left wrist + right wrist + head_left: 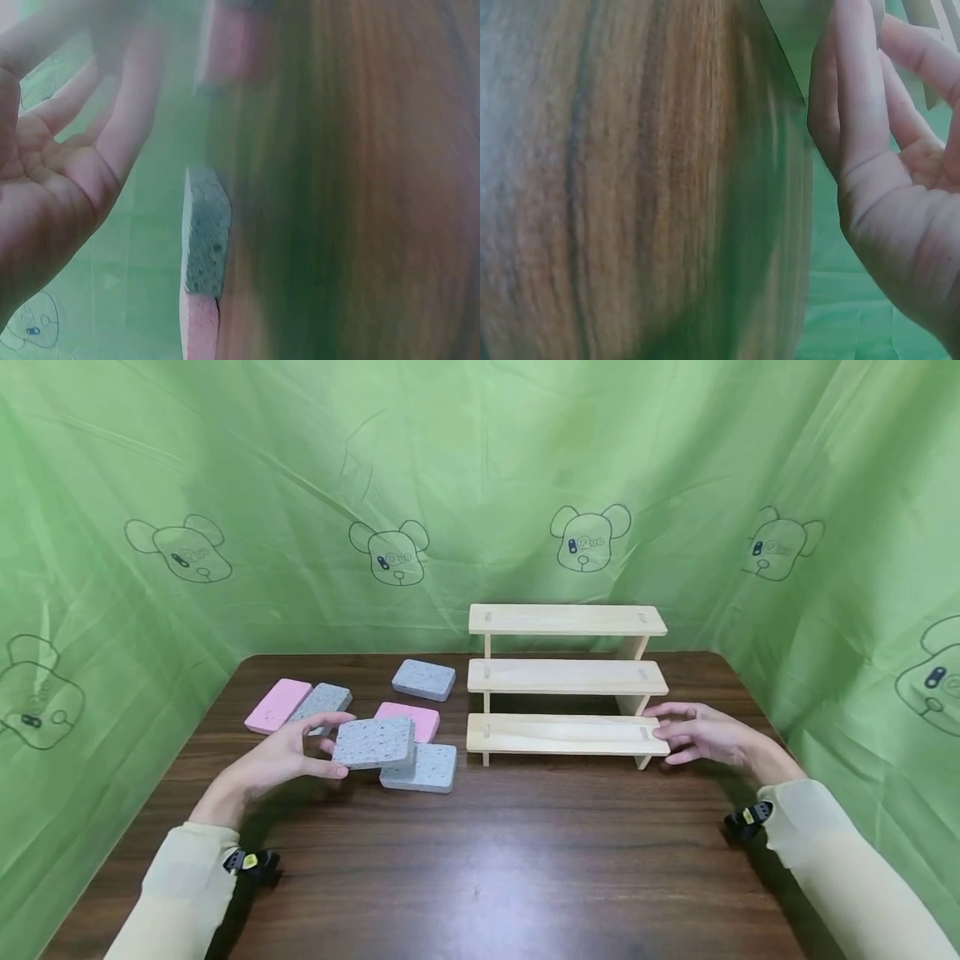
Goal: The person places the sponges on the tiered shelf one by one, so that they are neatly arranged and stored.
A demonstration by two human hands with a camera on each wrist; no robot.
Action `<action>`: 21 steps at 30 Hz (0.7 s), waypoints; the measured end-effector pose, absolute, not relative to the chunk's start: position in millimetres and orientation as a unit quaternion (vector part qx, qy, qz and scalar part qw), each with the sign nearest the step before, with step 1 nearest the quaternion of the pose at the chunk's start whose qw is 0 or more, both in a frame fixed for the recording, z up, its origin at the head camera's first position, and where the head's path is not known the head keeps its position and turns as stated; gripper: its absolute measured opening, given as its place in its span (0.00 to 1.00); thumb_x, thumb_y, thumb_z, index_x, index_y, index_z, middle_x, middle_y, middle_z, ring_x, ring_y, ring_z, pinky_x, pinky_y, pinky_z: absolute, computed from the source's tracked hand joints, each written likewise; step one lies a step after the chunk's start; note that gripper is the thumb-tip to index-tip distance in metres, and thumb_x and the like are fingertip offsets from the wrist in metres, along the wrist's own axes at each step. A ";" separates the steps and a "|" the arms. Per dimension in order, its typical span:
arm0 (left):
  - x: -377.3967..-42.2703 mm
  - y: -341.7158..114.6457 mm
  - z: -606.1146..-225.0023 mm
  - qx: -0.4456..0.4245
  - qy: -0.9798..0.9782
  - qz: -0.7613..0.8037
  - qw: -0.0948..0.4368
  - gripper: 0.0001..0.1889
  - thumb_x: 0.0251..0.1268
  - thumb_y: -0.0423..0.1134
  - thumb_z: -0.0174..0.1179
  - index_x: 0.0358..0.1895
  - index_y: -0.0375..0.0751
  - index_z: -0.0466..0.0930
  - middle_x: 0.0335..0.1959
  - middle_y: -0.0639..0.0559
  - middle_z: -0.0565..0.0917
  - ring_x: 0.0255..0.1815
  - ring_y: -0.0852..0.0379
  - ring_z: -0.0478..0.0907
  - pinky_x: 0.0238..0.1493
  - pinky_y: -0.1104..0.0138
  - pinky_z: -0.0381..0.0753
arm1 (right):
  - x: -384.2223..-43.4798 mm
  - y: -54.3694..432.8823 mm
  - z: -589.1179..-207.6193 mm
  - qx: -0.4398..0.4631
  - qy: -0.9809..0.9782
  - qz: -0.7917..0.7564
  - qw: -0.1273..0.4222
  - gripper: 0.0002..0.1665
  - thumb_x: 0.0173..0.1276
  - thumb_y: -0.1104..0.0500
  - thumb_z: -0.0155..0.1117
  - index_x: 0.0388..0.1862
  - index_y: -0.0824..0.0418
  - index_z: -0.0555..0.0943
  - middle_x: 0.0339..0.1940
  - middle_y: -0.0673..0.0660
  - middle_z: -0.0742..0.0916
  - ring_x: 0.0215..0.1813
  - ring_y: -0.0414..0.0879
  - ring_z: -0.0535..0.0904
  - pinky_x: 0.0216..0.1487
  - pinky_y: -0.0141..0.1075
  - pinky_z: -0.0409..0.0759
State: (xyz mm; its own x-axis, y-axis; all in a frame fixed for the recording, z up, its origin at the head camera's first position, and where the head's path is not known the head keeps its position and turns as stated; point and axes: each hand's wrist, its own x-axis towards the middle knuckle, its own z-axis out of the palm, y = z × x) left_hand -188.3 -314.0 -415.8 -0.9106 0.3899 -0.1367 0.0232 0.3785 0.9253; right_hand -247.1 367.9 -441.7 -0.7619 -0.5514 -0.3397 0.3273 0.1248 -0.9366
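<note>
My left hand pinches a blue-grey speckled sponge by its left edge, thumb in front and fingers behind. In the head view it overlaps a pink sponge and another blue-grey sponge on the table. My right hand holds the right end of the lowest board of a three-step wooden shelf, thumb and fingers about its corner. The left wrist view shows the left palm; the held sponge is blurred out there. In the right wrist view, the thumb and fingers reach up to the shelf's edge.
A pink sponge and a blue-grey sponge lie side by side at the left. One more blue-grey sponge lies left of the middle board. Behind the dark wooden table hangs a green curtain.
</note>
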 end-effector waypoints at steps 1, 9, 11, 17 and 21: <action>-189.6 -312.2 -414.7 0.129 0.811 0.545 0.170 0.45 0.49 0.33 0.80 0.73 0.42 0.66 0.57 0.33 0.76 0.49 0.46 0.80 0.42 0.61 0.85 | -247.0 366.8 -441.1 -0.078 0.676 -0.653 0.333 0.22 0.77 0.70 0.53 0.63 0.51 0.78 0.53 0.61 0.84 0.49 0.53 0.85 0.51 0.52 0.85; -199.1 -295.7 -403.3 0.135 0.808 0.548 0.172 0.44 0.50 0.35 0.80 0.72 0.46 0.67 0.59 0.36 0.74 0.51 0.41 0.79 0.44 0.59 0.85 | -244.5 368.0 -444.8 -0.074 0.686 -0.641 0.336 0.22 0.77 0.68 0.54 0.62 0.47 0.79 0.52 0.61 0.85 0.50 0.53 0.85 0.49 0.51 0.86; -201.4 -291.9 -399.6 0.144 0.806 0.549 0.169 0.44 0.50 0.34 0.80 0.72 0.45 0.67 0.58 0.36 0.75 0.50 0.41 0.80 0.44 0.59 0.85 | -244.0 367.6 -445.2 -0.073 0.686 -0.640 0.337 0.22 0.77 0.68 0.54 0.62 0.47 0.78 0.51 0.61 0.85 0.49 0.53 0.85 0.50 0.52 0.85; -208.9 -281.5 -386.4 0.164 0.821 0.526 0.149 0.43 0.50 0.36 0.80 0.71 0.45 0.69 0.54 0.40 0.78 0.47 0.45 0.81 0.42 0.62 0.83 | -242.3 365.3 -442.1 -0.064 0.695 -0.635 0.331 0.21 0.78 0.66 0.55 0.61 0.45 0.78 0.50 0.61 0.85 0.47 0.52 0.85 0.49 0.52 0.86; -213.1 -273.8 -376.0 0.166 0.828 0.517 0.139 0.42 0.50 0.37 0.80 0.71 0.47 0.69 0.51 0.40 0.80 0.46 0.45 0.81 0.39 0.63 0.82 | -240.9 363.5 -439.7 -0.067 0.698 -0.632 0.331 0.21 0.78 0.66 0.55 0.62 0.45 0.78 0.50 0.61 0.84 0.47 0.52 0.85 0.49 0.52 0.86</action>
State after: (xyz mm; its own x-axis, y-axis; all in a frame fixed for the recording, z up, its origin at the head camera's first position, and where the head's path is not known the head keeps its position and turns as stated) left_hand -213.1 -273.8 -376.0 -0.9065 0.4181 -0.0592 0.1302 0.4103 0.9026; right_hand -240.9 363.5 -439.7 -0.7725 -0.5106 -0.3774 0.3245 0.1934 -0.9259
